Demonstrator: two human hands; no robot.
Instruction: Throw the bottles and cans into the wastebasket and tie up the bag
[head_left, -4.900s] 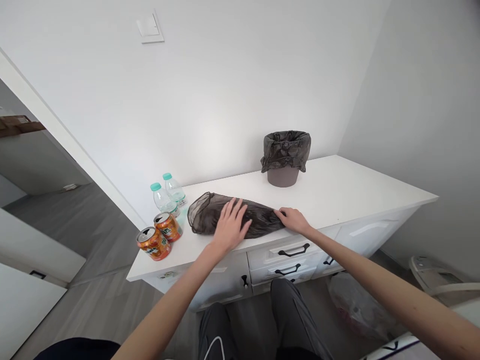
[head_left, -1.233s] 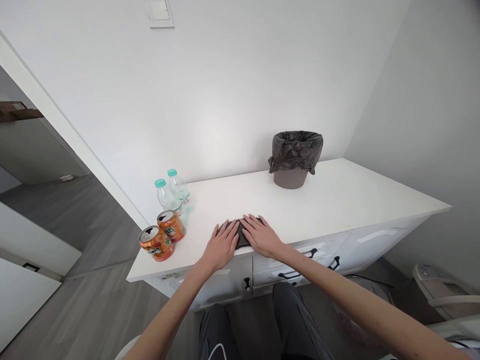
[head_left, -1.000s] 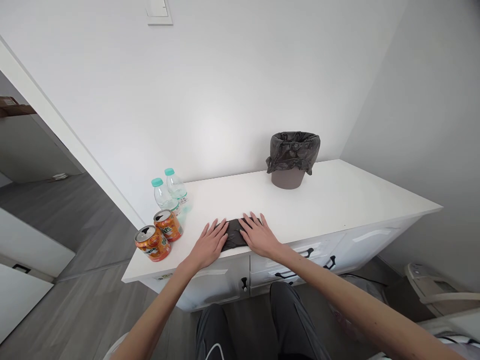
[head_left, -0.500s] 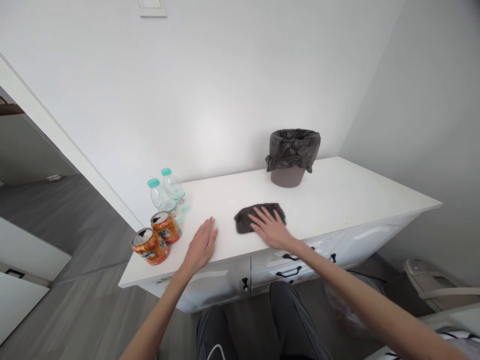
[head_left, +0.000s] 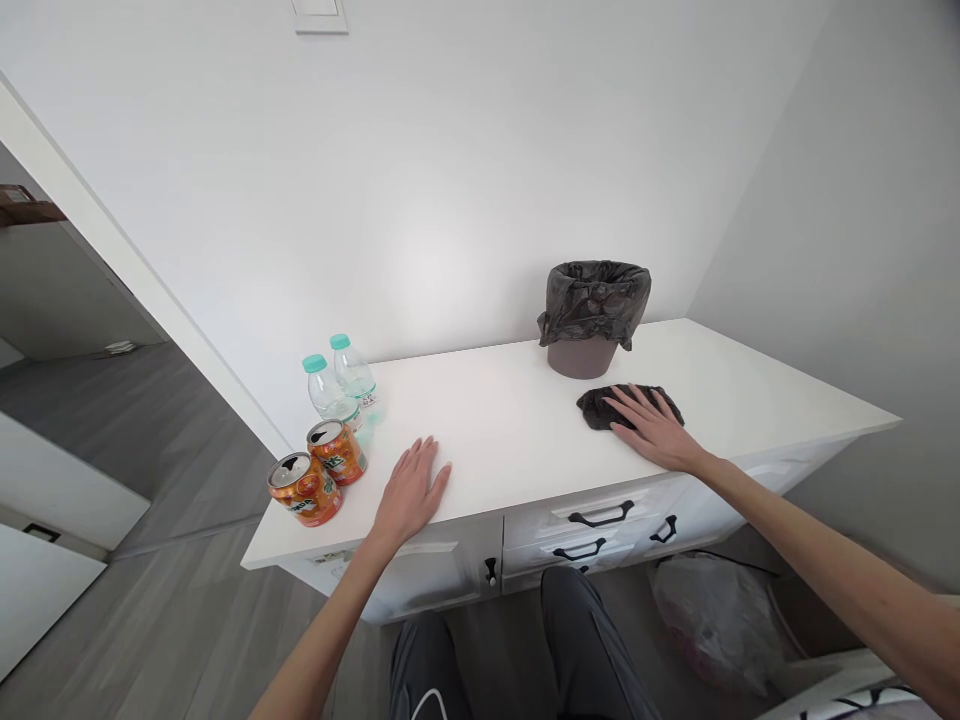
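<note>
My right hand (head_left: pixel 651 428) lies flat, fingers spread, on a folded dark grey plastic bag (head_left: pixel 598 404) on the white cabinet top (head_left: pixel 510 420). The bag sits just in front of a small grey bin (head_left: pixel 586 355) lined with a dark bag. My left hand (head_left: pixel 412 489) rests palm down, fingers apart, on the cabinet top near its front edge, holding nothing. Two orange drink cans (head_left: pixel 319 473) stand to the left of that hand.
Two clear water bottles (head_left: pixel 339 382) with teal caps stand behind the cans by the wall. Drawers with black handles (head_left: pixel 597 519) are below the top. A plastic bag (head_left: pixel 712 620) lies on the floor at the right. My knees are under the front edge.
The long bag was folded into a small pad. My right hand has slid the pad right across the top to the bin. My left hand stayed flat near the front edge.
</note>
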